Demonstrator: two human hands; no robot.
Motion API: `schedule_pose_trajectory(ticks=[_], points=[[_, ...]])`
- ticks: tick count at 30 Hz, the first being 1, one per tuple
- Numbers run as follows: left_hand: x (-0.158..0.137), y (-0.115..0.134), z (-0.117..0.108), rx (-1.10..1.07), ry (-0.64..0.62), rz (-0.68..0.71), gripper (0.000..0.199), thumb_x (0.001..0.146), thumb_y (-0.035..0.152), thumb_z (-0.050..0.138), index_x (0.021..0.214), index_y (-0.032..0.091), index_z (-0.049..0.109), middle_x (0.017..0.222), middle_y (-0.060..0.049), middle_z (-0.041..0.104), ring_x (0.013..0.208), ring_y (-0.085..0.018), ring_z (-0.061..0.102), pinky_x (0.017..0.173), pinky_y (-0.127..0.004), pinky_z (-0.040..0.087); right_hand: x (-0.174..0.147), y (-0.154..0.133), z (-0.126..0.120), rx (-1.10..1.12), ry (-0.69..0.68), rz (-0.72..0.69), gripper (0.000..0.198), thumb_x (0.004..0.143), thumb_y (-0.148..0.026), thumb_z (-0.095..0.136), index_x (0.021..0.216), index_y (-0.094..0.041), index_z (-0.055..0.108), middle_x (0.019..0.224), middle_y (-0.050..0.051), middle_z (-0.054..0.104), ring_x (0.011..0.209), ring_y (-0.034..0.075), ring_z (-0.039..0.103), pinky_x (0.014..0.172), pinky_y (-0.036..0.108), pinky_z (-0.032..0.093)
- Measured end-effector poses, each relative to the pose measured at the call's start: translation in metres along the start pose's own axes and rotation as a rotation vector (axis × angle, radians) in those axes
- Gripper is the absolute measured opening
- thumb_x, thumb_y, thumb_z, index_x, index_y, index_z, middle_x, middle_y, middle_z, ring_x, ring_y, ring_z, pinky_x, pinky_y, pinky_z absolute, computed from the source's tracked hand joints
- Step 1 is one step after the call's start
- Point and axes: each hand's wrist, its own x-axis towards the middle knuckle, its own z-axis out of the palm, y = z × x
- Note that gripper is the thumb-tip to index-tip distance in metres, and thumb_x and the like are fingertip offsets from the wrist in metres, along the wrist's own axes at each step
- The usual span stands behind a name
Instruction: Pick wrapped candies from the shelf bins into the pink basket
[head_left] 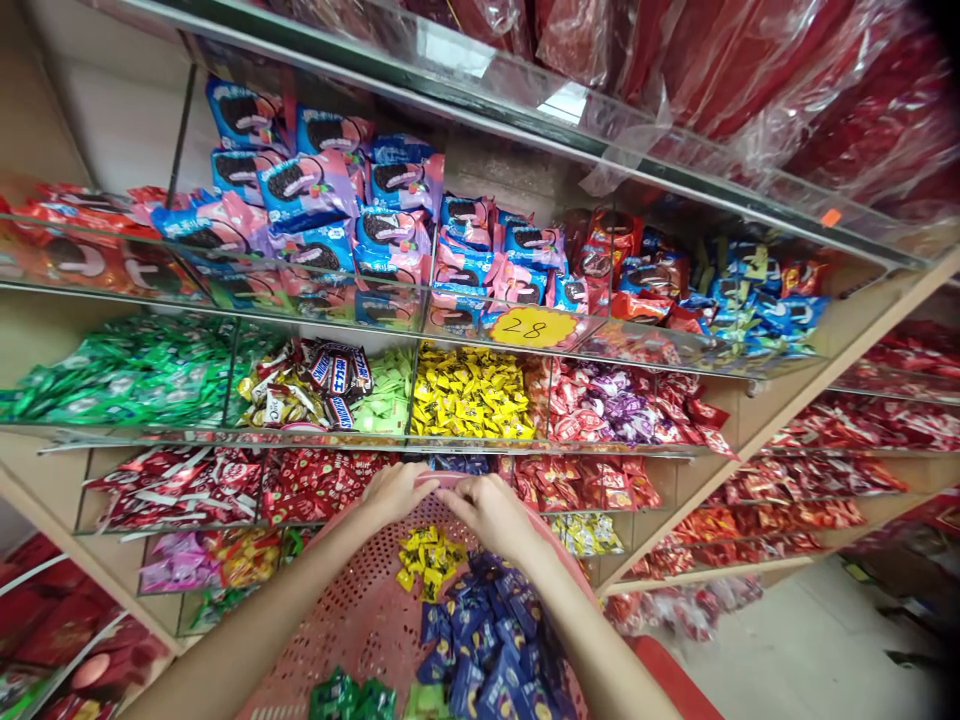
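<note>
Both hands are at the far rim of a pink perforated plastic basket [352, 600]. My left hand [394, 492] has its fingers curled over that rim, and my right hand [487, 505] grips it just to the right, the thumbs pointing at each other. Inside the basket lie dark blue wrapped candies [495, 640] in a large heap, a small pile of yellow wrapped candies [429, 562], some green wrapped candies [352, 697] and a light green packet [426, 702]. Right behind the rim are the shelf compartments, with yellow wrapped candies [474, 392] just above my hands.
Glass-fronted shelves [360, 437] hold many sweets: blue and pink cookie packs [307, 190], green candies [142, 370], Snickers bars [337, 370] and red packets [330, 485]. A yellow price tag [534, 326] reads 28. A wooden divider [787, 410] slants at the right, above a tiled floor [757, 660].
</note>
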Motion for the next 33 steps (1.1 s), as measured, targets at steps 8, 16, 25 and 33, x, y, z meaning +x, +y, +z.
schedule_pose_trajectory(ticks=[8, 16, 25, 33], points=[[0.004, -0.006, 0.005, -0.002, 0.005, 0.007, 0.044, 0.08, 0.057, 0.03, 0.09, 0.028, 0.061, 0.084, -0.004, 0.067, 0.085, -0.022, 0.062, 0.067, -0.026, 0.041, 0.041, 0.031, -0.059, 0.079, 0.409, 0.103, 0.02, 0.082, -0.032, 0.047, 0.083, -0.018, 0.061, 0.072, 0.002, 0.061, 0.06, 0.012, 0.051, 0.056, 0.021, 0.032], [0.003, -0.007, 0.004, 0.013, 0.008, 0.018, 0.044, 0.081, 0.056, 0.029, 0.091, 0.027, 0.06, 0.084, -0.004, 0.068, 0.084, -0.023, 0.062, 0.064, -0.027, 0.041, 0.067, 0.058, -0.07, -0.25, 0.365, 0.13, 0.015, 0.08, -0.028, 0.048, 0.087, -0.022, 0.06, 0.084, 0.003, 0.058, 0.075, 0.016, 0.053, 0.058, 0.024, 0.032], [0.003, -0.006, 0.003, 0.004, 0.001, 0.004, 0.045, 0.08, 0.057, 0.029, 0.091, 0.027, 0.06, 0.085, -0.005, 0.067, 0.084, -0.023, 0.062, 0.064, -0.027, 0.042, 0.074, 0.056, -0.066, -0.277, 0.27, 0.158, 0.016, 0.08, -0.024, 0.047, 0.09, -0.024, 0.059, 0.088, 0.002, 0.058, 0.079, 0.016, 0.054, 0.058, 0.024, 0.032], [0.002, -0.006, 0.003, 0.002, 0.008, 0.012, 0.043, 0.08, 0.056, 0.03, 0.089, 0.026, 0.06, 0.083, -0.005, 0.067, 0.083, -0.024, 0.062, 0.062, -0.026, 0.041, 0.076, 0.056, -0.063, -0.32, 0.277, 0.169, 0.018, 0.083, -0.023, 0.041, 0.09, -0.023, 0.058, 0.09, 0.003, 0.058, 0.078, 0.016, 0.055, 0.056, 0.024, 0.032]])
